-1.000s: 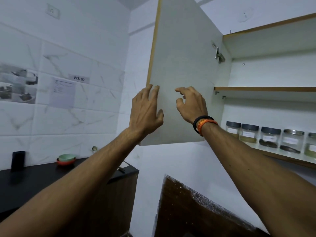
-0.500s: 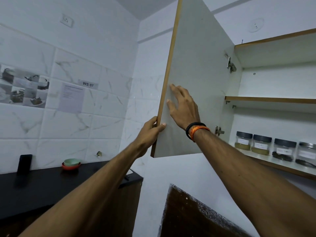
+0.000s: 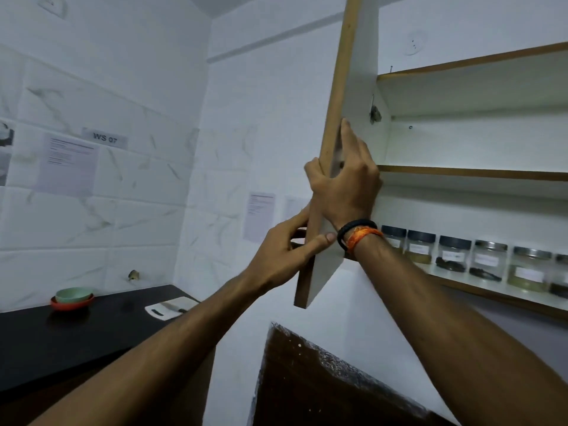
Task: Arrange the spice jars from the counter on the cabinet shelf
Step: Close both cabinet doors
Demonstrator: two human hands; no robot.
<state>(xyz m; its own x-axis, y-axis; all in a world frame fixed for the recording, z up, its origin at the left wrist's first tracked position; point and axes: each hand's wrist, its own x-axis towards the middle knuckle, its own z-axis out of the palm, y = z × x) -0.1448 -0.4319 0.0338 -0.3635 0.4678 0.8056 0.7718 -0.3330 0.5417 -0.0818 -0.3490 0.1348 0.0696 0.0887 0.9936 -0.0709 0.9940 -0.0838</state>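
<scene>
White marble-veined tiles line the walls; a black bench [image 3: 76, 336] at 8 o'clock carries stacked green and orange bowls [image 3: 73, 298] and a white cutting board [image 3: 172, 307]. Your left hand [image 3: 282, 256] pinches the cabinet door [image 3: 353, 87] edge, thumb across its white face. Your right hand [image 3: 347, 182] curls its fingers [image 3: 345, 130] round that wood-banded edge. Clear labelled spice jars [image 3: 485, 261] stand in a row on the bottom cabinet shelf [image 3: 491, 292] at 3 o'clock.

Open cabinet door [image 3: 358, 87] edge-on left of the shelf opening; spice jars [image 3: 455, 253] along the lower shelf [image 3: 507, 295].
</scene>
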